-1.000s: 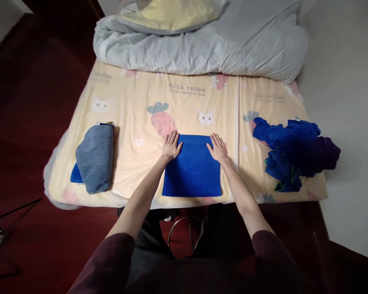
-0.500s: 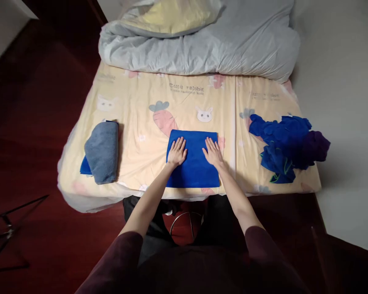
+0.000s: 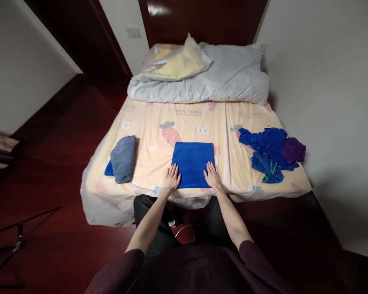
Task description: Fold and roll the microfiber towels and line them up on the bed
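A blue cloth (image 3: 193, 165), folded into a flat square, lies near the front edge of the bed. My left hand (image 3: 172, 178) rests flat at its lower left side, fingers stretched out and partly over the cloth's edge. On the opposite side my right hand (image 3: 212, 174) lies flat across the right edge with its fingers spread. Neither hand grips anything. Left of them, a folded grey-blue towel (image 3: 124, 159) sits over a blue folded cloth (image 3: 109, 168). To the right is a crumpled heap of blue cloths (image 3: 268, 147) with a purple cloth (image 3: 293, 150) at its right end.
The bed (image 3: 153, 163) has a yellow sheet printed with carrots and rabbits. A rolled-back grey quilt (image 3: 233, 77) with a yellow part lies across its far end. A wall (image 3: 325, 102) borders the right side. Black stand legs (image 3: 20, 234) reach over the floor at lower left.
Both hands have slid toward me, from the upper part of the blue cloth to its lower side edges. The head view has tilted up, showing more of the room's far end.
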{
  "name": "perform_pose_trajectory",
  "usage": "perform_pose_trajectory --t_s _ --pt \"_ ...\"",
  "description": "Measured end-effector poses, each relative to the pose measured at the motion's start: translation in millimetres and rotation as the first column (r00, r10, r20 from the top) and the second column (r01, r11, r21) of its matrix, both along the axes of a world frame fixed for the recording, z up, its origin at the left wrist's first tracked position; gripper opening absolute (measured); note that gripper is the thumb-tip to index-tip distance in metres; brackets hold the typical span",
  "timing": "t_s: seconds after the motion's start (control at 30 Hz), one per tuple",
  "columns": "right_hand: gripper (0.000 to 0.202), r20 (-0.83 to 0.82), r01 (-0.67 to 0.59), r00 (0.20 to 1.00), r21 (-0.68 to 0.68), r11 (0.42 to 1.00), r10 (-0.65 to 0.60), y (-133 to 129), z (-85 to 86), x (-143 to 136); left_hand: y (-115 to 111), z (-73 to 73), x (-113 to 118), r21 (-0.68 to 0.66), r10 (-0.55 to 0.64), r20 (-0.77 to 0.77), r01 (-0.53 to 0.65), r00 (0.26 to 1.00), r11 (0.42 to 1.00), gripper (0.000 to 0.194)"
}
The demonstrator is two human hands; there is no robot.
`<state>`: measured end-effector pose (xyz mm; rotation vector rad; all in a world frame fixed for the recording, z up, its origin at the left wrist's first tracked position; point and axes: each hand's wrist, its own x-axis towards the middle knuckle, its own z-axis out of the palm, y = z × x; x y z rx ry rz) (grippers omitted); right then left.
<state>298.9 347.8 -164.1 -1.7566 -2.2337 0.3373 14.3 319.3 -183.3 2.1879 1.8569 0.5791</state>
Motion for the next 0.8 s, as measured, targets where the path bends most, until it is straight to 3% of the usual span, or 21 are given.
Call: perform_pose_trajectory --t_s 0.1,0.23,0.3,0.47,0.6,0.7,0.8 --pt "0.062 -0.01 0.026 1.0 0.017 1.0 -0.025 -9 3.0 -4 -8 4.7 -6 0.027 -0.022 -0.021 0.023 1.0 0.999 0.067" --pt "0.063 -0.001 -0.176 0.984 0.028 0.984 0.176 -49 -1.3 -15 -33 1.9 4 0.049 -0.173 -0.054 0.176 0.983 0.983 0.065" --pt "0.064 0.006 -0.2 0.98 0.007 0.98 0.2 -71 -7.8 -9 -51 -5.3 2 0.024 -0.154 -0.055 0.156 0.987 0.988 0.064" --pt "0.061 -0.05 -0.084 0.995 0.007 0.996 0.085 -101 -22.4 34 -91 -23.6 -29 -0.009 -0.081 -0.029 0.08 0.996 0.997 0.064" --pt "0.056 -0.23 -0.001 0.973 0.021 1.0 0.006 -117 -29.8 59 -122 -29.6 -54 -0.072 -0.089 0.064 0.094 0.994 0.993 0.066" --pt "0.054 -0.433 0.101 0.898 0.028 0.995 -0.079 -129 -32.1 72 -140 -28.3 -65 -0.098 -0.094 0.229 0.119 0.969 0.988 0.066" --pt "0.054 -0.607 0.225 0.772 -0.016 0.974 -0.188 -132 -30.2 82 -140 -19.9 -66 -0.171 0.058 0.442 0.021 0.895 0.985 0.058"
